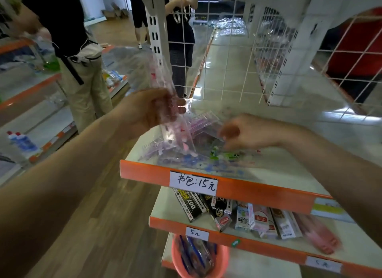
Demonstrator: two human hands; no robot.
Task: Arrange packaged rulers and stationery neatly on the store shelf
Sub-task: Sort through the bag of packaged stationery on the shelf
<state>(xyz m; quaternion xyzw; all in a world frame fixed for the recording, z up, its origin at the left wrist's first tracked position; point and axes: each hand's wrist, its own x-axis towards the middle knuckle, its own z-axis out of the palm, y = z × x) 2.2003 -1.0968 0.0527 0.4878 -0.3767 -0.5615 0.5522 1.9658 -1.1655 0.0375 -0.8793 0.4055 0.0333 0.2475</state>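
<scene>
My left hand (pixel 148 114) grips a clear packet of pink rulers (pixel 165 85), held upright above the left end of the shelf (pixel 227 186). On that shelf lies a loose pile of packaged rulers (pixel 198 133), purple, blue and green, in clear plastic. My right hand (pixel 246 133) reaches down onto the pile with curled fingers, and motion blur hides whether it pinches a packet.
The shelf has an orange front edge with a handwritten price label (pixel 193 183). Boxed stationery (pixel 244 215) fills the shelf below, and a pink basket of pens (pixel 198 257) sits under that. White wire mesh (pixel 237 50) backs the shelf. People (pixel 70 39) stand at the left.
</scene>
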